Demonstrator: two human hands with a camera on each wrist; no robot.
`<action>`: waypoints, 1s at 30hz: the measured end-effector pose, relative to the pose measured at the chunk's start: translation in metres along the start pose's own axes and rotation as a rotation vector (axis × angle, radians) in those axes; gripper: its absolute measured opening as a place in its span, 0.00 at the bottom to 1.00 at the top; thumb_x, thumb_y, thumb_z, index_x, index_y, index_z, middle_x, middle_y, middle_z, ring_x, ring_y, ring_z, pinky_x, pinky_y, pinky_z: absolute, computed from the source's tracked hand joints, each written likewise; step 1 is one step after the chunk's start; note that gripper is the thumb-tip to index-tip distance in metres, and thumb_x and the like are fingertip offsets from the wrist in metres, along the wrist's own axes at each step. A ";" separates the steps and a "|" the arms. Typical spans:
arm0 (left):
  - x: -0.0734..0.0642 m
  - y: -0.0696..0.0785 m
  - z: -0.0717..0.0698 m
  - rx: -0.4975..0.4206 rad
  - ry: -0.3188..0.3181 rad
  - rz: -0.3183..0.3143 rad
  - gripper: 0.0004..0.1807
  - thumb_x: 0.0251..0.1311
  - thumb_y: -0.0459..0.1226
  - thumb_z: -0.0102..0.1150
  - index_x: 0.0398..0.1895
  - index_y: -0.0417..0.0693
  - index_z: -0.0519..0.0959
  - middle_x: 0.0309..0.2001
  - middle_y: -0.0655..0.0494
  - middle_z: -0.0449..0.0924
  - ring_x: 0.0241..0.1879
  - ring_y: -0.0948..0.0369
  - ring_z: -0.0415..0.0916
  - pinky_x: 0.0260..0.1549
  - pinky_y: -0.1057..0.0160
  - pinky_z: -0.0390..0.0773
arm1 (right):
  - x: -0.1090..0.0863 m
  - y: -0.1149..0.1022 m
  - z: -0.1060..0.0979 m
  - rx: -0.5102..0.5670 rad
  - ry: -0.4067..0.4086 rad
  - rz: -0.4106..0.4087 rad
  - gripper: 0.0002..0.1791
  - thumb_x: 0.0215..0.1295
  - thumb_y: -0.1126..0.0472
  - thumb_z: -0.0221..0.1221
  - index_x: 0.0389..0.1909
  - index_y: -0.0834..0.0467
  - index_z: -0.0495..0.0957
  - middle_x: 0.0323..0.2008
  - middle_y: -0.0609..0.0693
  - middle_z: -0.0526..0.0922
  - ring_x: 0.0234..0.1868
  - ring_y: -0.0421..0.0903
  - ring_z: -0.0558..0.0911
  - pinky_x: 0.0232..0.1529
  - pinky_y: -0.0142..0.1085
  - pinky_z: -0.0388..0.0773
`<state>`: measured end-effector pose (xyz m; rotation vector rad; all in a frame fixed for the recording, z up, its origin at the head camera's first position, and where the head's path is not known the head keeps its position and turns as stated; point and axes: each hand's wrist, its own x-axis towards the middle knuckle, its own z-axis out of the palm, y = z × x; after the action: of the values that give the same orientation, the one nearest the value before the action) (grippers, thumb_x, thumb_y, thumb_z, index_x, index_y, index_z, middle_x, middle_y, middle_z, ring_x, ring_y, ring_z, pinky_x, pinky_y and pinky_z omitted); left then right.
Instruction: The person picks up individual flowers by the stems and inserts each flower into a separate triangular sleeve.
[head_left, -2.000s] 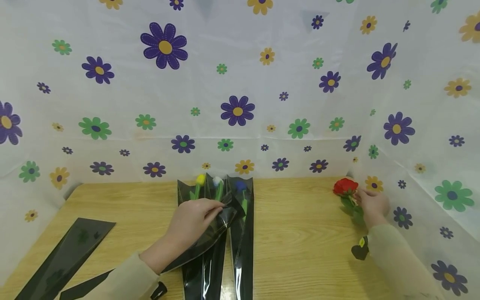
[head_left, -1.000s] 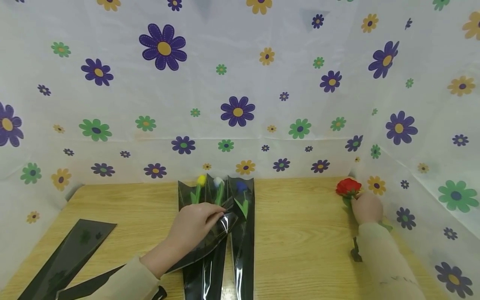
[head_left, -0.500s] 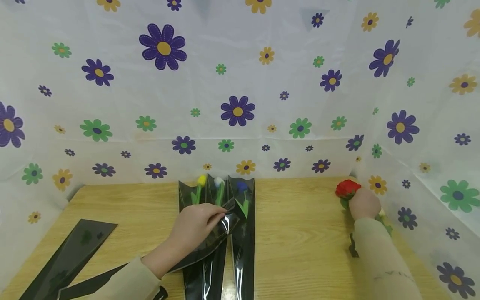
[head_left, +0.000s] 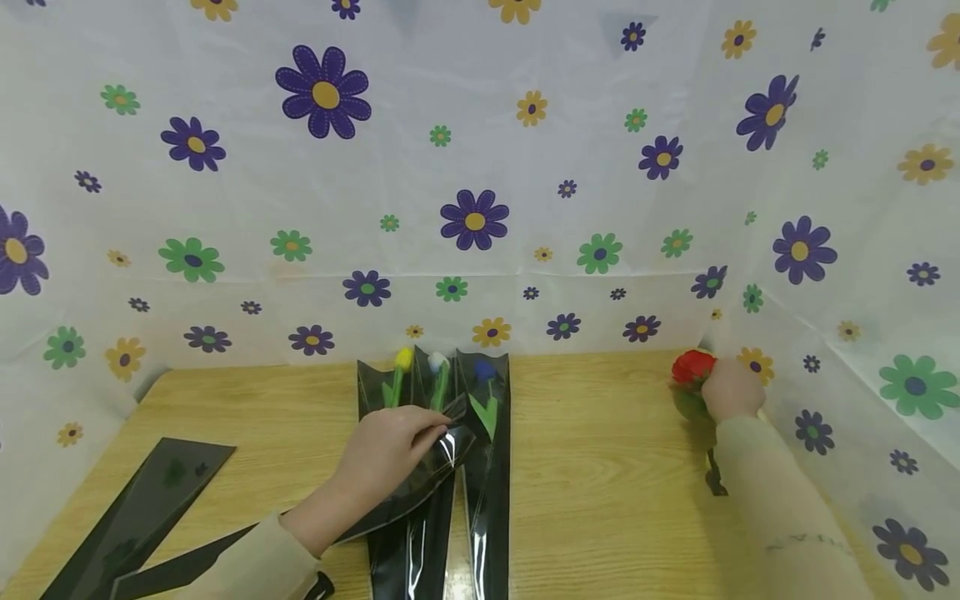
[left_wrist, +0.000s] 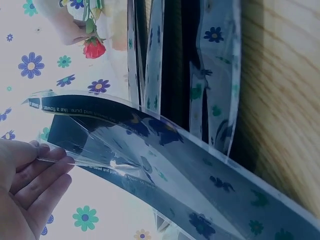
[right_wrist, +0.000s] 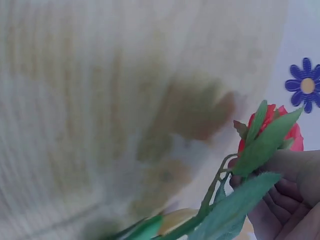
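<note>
My left hand pinches the open top edge of a black-and-clear flower sleeve between thumb and fingers, lifting that edge above the other sleeves. At the right side of the table, my right hand holds an artificial red rose by its green stem, just below the bloom. Green leaves cover part of the bloom in the right wrist view. Beneath the left hand lie sleeves with a yellow tulip, a white tulip and a blue tulip at their tops.
Another flat dark sleeve lies at the table's left. A small dark piece shows beside the right sleeve cuff, partly hidden. White flower-printed cloth rises behind and at both sides of the wooden table.
My right hand has turned over around the rose stem, its back now facing up, after a slight shift left. The left hand has hardly moved and keeps its pinch on the flower sleeve.
</note>
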<state>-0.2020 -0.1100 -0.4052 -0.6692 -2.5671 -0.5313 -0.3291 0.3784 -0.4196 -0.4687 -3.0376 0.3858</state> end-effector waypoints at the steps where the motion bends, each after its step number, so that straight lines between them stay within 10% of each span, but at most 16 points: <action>1: 0.000 0.000 0.000 0.000 -0.002 -0.003 0.05 0.64 0.36 0.74 0.41 0.52 0.92 0.39 0.58 0.94 0.36 0.61 0.91 0.36 0.61 0.89 | 0.000 -0.002 -0.003 0.004 -0.001 -0.003 0.15 0.67 0.70 0.48 0.45 0.76 0.79 0.48 0.77 0.84 0.47 0.74 0.86 0.40 0.64 0.87; 21: -0.001 0.003 0.000 -0.007 -0.022 -0.019 0.05 0.65 0.36 0.74 0.41 0.50 0.92 0.39 0.57 0.94 0.36 0.60 0.91 0.37 0.60 0.90 | 0.000 -0.040 -0.055 0.169 0.017 -0.086 0.19 0.60 0.60 0.72 0.36 0.77 0.84 0.39 0.71 0.87 0.38 0.63 0.83 0.42 0.54 0.83; 27: -0.001 0.003 0.002 -0.010 -0.022 -0.019 0.05 0.65 0.36 0.74 0.41 0.50 0.92 0.39 0.57 0.94 0.36 0.60 0.91 0.37 0.61 0.89 | 0.001 -0.044 -0.071 0.270 -0.037 0.009 0.29 0.64 0.52 0.71 0.44 0.79 0.82 0.42 0.71 0.86 0.42 0.62 0.83 0.49 0.53 0.82; 30: -0.001 0.003 0.002 -0.010 -0.020 -0.018 0.05 0.64 0.36 0.74 0.41 0.50 0.93 0.39 0.57 0.94 0.37 0.60 0.91 0.37 0.61 0.90 | 0.002 -0.046 -0.078 0.450 -0.116 0.085 0.27 0.69 0.53 0.67 0.49 0.76 0.81 0.31 0.56 0.89 0.35 0.49 0.86 0.64 0.53 0.82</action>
<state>-0.2000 -0.1068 -0.4063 -0.6587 -2.5928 -0.5467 -0.3381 0.3552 -0.3323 -0.5564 -2.9032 1.1026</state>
